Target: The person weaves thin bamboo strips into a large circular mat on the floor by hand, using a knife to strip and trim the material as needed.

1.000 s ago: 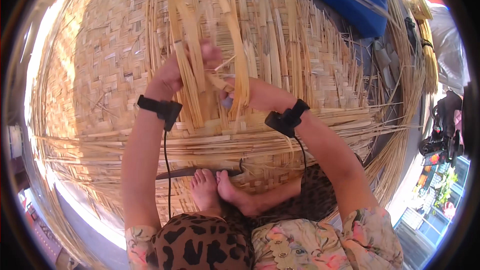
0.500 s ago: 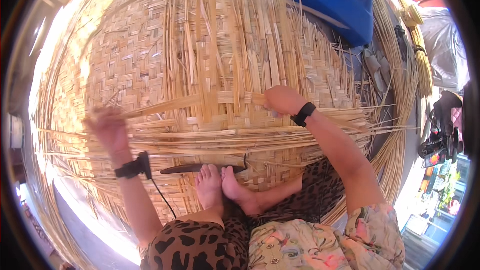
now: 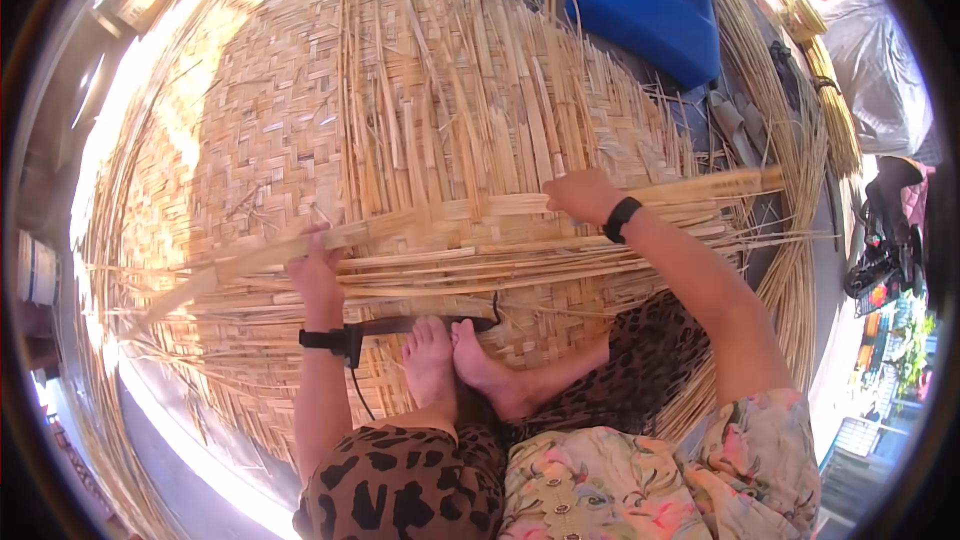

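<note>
My left hand [image 3: 316, 265] pinches a long flat pale cane strip [image 3: 210, 272] lying crosswise over the woven mat [image 3: 260, 110]. My right hand [image 3: 583, 195] is closed on the same strip further right, its fingertips low against upright loose strips [image 3: 500, 110] in the mat. The long strip is slightly blurred and reaches past both hands. Below it runs a band of crosswise strips [image 3: 450, 275]. A dark curved tool [image 3: 480, 322], apparently a blade, lies on the mat by my bare feet [image 3: 430, 360], partly hidden by them.
A blue plastic jerrycan [image 3: 640, 20] stands at the back right, with sandals [image 3: 730, 125] below it. Loose long strips [image 3: 795, 270], a tied bundle [image 3: 840, 120], a whitish plastic covering [image 3: 880, 70] and dark items [image 3: 885, 220] line the right side.
My hands have moved apart from among the raised upright strips, which now lie down. Since half a second ago the crosswise strip extends further both ways, and my left hand has moved right.
</note>
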A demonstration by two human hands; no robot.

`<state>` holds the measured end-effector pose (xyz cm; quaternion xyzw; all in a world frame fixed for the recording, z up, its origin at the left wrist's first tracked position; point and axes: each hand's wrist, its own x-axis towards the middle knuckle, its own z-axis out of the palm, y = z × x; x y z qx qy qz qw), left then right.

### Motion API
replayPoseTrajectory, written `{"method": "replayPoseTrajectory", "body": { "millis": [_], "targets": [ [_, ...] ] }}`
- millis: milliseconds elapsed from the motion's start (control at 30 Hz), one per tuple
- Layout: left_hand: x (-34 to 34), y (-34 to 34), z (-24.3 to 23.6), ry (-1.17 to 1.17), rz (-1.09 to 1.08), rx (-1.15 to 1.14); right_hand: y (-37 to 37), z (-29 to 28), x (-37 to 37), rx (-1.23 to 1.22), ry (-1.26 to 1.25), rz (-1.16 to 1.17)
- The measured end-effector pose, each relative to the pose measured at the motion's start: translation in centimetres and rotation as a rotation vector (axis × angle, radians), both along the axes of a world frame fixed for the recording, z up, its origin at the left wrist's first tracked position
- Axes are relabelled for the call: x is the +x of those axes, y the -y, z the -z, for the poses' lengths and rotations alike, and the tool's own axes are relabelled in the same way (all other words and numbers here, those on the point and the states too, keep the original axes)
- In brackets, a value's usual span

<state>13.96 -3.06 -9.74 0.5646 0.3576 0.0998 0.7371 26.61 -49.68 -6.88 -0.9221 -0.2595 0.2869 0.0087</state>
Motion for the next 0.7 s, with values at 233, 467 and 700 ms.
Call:
{"method": "replayPoseTrajectory", "body": {
  "millis": [233, 467, 700],
  "targets": [
    [4.0, 6.5, -6.2, -0.388, 1.014, 0.003, 10.5, -11.0, -0.6, -0.053, 0.126, 0.043],
    [13.3, 23.9, -3.7, 0.267, 1.044, 0.571, -4.5, -19.3, 3.6, 0.735, 0.924, -0.521],
    [13.0, 22.4, -0.8, 0.007, 0.770, -0.186, 1.1, 1.9, 9.3, 0.450, 0.283, 0.403]
  ]
}}
